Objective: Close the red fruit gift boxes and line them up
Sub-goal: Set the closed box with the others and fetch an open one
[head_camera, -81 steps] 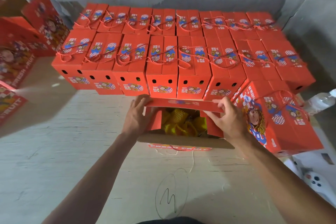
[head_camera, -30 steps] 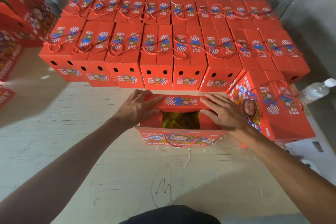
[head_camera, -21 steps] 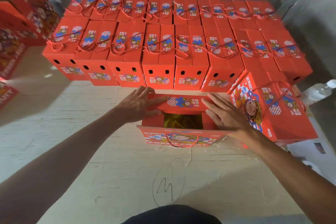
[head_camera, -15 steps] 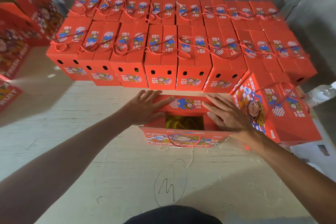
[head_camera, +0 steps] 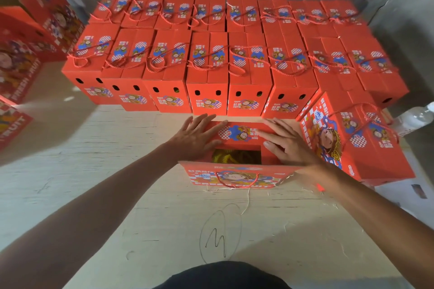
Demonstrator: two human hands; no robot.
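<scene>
A red fruit gift box (head_camera: pixel 237 176) stands on the pale board in front of me, half open. Its far flap (head_camera: pixel 242 133) lies folded down over the top. Yellow netted fruit (head_camera: pixel 234 156) shows through the gap between that flap and the near wall. My left hand (head_camera: pixel 195 135) presses flat on the flap's left end with straight fingers. My right hand (head_camera: pixel 285 142) lies flat on the flap's right end, fingers spread. Behind the open box, closed red boxes (head_camera: pixel 207 73) stand in two tight rows.
One closed box (head_camera: pixel 352 138) sits askew to the right of the open one, touching the row. More red boxes (head_camera: pixel 21 58) are stacked at the far left. A clear plastic bottle (head_camera: pixel 415 117) lies at the right edge. Grey walls close the back and right.
The far flap has come down from raised to flat over the box. Both hands went from gripping its edge to pressing on it with flat fingers.
</scene>
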